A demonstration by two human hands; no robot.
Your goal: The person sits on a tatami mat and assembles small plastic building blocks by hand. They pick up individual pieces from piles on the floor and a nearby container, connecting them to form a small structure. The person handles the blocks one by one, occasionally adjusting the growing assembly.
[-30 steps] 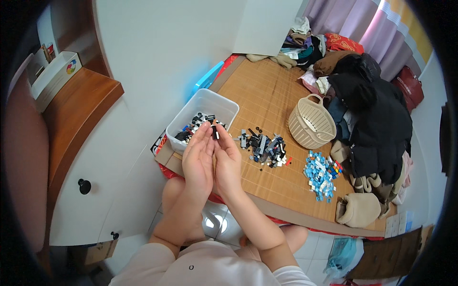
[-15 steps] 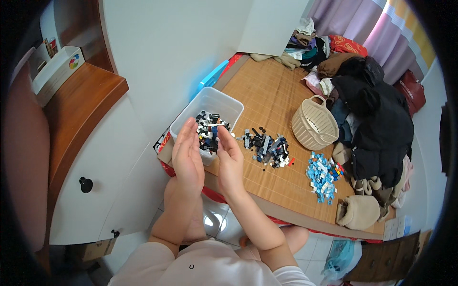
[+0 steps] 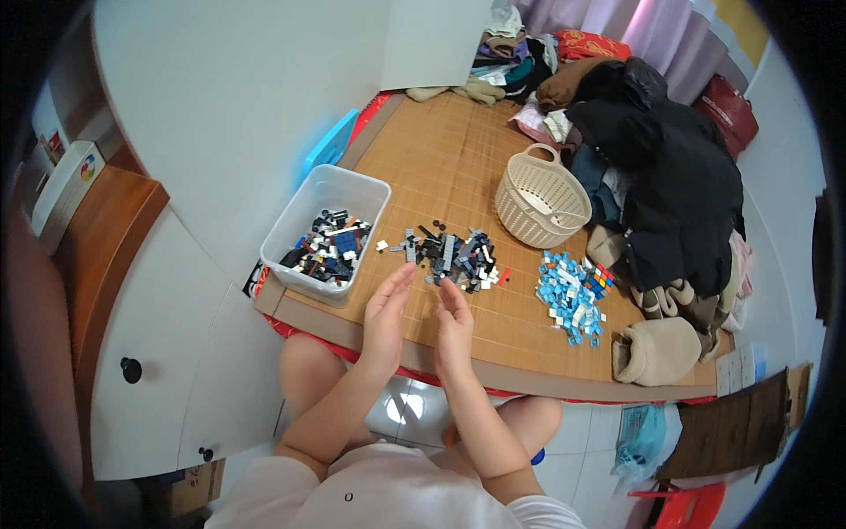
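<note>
My left hand (image 3: 386,316) and my right hand (image 3: 454,328) are held up facing each other, a gap between the palms. Both have fingers stretched out and hold nothing. Just beyond the fingertips lies a pile of black, grey and white toy bricks (image 3: 449,253) on the bamboo mat (image 3: 441,159). Left of my left hand stands a clear plastic bin (image 3: 374,196), partly filled with mixed bricks (image 3: 339,242). Farther right is a heap of light blue and white bricks (image 3: 568,295), with a colourful puzzle cube (image 3: 599,279) at its edge.
A beige basket (image 3: 540,198) stands behind the piles. At the right lie a black jacket (image 3: 665,176), other clothes and a rolled beige cloth (image 3: 656,351). A blue lid (image 3: 330,145) leans by the wall behind the bin. A wooden-topped white cabinet (image 3: 123,229) stands at left.
My hands have moved right, from in front of the bin to in front of the dark brick pile. They remain apart and facing each other. The view has shifted to the right.
</note>
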